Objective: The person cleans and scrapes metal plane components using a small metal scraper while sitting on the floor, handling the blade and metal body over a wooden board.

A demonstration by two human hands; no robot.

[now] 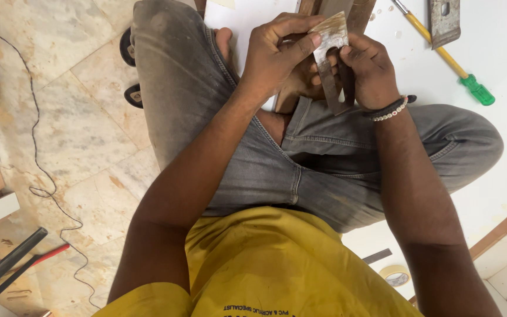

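Both hands meet above my crossed legs in grey jeans. My left hand pinches a small worn piece of sandpaper between thumb and fingers. My right hand, with a beaded bracelet at the wrist, grips a narrow dark metal blade that points down toward my lap. The sandpaper lies against the blade's upper part. My fingers hide the blade's top end.
I sit on a white board. On it lie a screwdriver with a yellow shaft and green handle and a metal plate. A tape roll rests lower right. A thin cable and black clamps lie on the marble floor at left.
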